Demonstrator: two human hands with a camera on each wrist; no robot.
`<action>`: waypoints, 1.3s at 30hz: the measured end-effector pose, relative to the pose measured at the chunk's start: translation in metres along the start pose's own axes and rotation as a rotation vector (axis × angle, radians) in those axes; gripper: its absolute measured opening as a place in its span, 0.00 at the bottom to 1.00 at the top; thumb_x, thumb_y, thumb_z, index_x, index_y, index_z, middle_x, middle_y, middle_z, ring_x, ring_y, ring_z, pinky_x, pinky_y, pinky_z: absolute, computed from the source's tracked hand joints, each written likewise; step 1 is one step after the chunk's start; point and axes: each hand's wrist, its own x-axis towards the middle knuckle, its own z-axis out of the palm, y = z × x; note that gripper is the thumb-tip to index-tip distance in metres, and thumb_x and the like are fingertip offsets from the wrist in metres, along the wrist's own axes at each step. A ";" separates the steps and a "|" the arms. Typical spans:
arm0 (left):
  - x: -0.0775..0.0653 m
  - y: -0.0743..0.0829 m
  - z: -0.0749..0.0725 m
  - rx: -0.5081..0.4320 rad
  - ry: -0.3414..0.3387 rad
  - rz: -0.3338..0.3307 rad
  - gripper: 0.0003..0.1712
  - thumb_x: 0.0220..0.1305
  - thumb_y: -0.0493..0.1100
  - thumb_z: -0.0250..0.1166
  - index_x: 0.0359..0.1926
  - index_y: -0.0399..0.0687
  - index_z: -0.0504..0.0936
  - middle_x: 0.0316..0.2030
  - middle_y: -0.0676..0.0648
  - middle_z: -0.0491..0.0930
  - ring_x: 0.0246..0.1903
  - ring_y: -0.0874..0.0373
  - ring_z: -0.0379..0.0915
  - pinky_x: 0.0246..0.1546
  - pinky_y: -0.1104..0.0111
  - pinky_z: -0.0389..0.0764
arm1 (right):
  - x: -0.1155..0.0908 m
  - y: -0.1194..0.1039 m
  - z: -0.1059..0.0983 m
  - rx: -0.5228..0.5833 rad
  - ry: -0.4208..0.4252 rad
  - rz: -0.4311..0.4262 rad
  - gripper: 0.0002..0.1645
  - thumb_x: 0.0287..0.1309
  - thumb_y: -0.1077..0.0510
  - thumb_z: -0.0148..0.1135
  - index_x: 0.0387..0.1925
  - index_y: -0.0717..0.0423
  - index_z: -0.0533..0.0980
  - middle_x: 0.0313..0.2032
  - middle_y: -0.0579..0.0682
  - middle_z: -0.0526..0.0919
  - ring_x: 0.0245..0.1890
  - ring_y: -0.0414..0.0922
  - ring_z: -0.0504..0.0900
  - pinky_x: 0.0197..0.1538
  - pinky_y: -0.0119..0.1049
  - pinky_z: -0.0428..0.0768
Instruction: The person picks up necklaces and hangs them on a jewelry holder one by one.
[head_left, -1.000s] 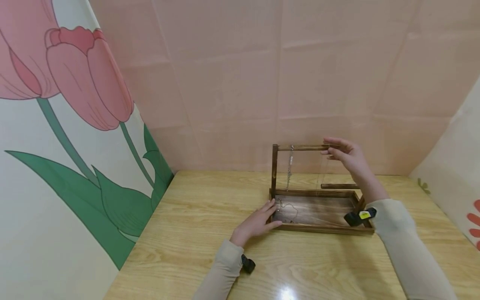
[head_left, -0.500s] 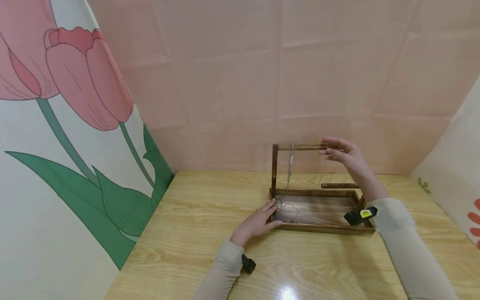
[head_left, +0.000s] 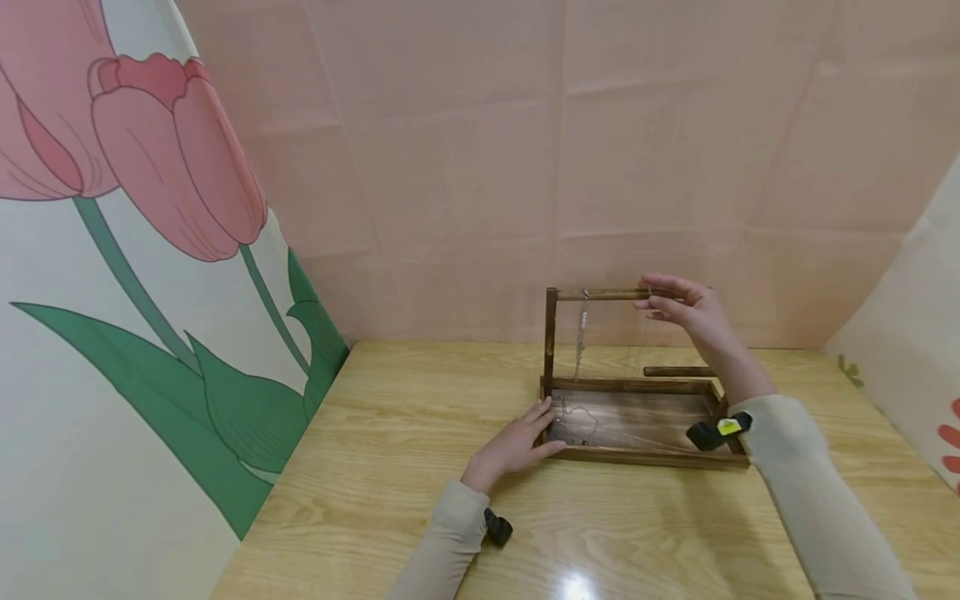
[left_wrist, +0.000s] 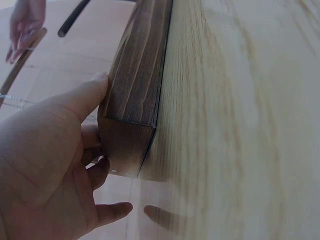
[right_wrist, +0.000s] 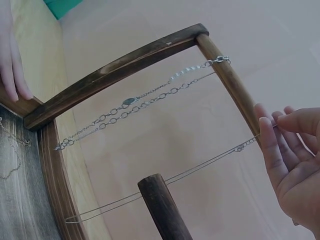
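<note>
A dark wooden jewelry stand (head_left: 649, 457) has a tray base and an upright frame. My left hand (head_left: 513, 446) holds its front left corner, thumb along the front and fingers at the left wall. Around the right part of the top bar (head_left: 611, 294), my right hand (head_left: 693, 308) pinches a thin silver necklace (right_wrist: 205, 162) between thumb and fingers. That necklace hangs from the bar as a long narrow loop. A chunkier silver chain (head_left: 581, 333) with a small oval charm is draped farther left on the bar. The bar's right end is hidden behind my right hand.
A lower, shorter bar (head_left: 678, 372) stands to the right, its right end behind my forearm. Fine chains (head_left: 581, 412) lie in the tray's left side. The stand rests on a light wooden table (head_left: 420, 400), with a pink backdrop (head_left: 450, 167) behind it.
My right hand has slid slightly left along the top bar with the thin necklace. My left hand stays at the tray's corner.
</note>
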 end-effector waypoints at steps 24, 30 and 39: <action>0.000 0.001 0.000 -0.008 0.008 0.000 0.42 0.66 0.67 0.43 0.72 0.50 0.50 0.73 0.51 0.39 0.71 0.55 0.37 0.67 0.55 0.56 | -0.009 0.011 0.000 0.220 -0.063 0.046 0.25 0.69 0.65 0.42 0.64 0.71 0.59 0.53 0.51 0.79 0.49 0.43 0.81 0.47 0.33 0.80; 0.000 -0.001 0.002 -0.001 0.007 0.010 0.43 0.65 0.68 0.43 0.72 0.49 0.50 0.73 0.50 0.40 0.71 0.54 0.38 0.67 0.57 0.56 | -0.012 0.015 0.000 0.272 -0.067 0.072 0.24 0.69 0.65 0.41 0.64 0.70 0.59 0.54 0.52 0.78 0.50 0.44 0.80 0.49 0.33 0.80; 0.000 -0.002 0.000 -0.015 0.006 0.016 0.42 0.66 0.67 0.42 0.72 0.49 0.49 0.73 0.51 0.38 0.71 0.53 0.37 0.67 0.55 0.55 | -0.013 0.018 -0.002 0.301 -0.102 0.048 0.24 0.70 0.66 0.38 0.65 0.70 0.57 0.56 0.54 0.76 0.53 0.45 0.78 0.52 0.34 0.77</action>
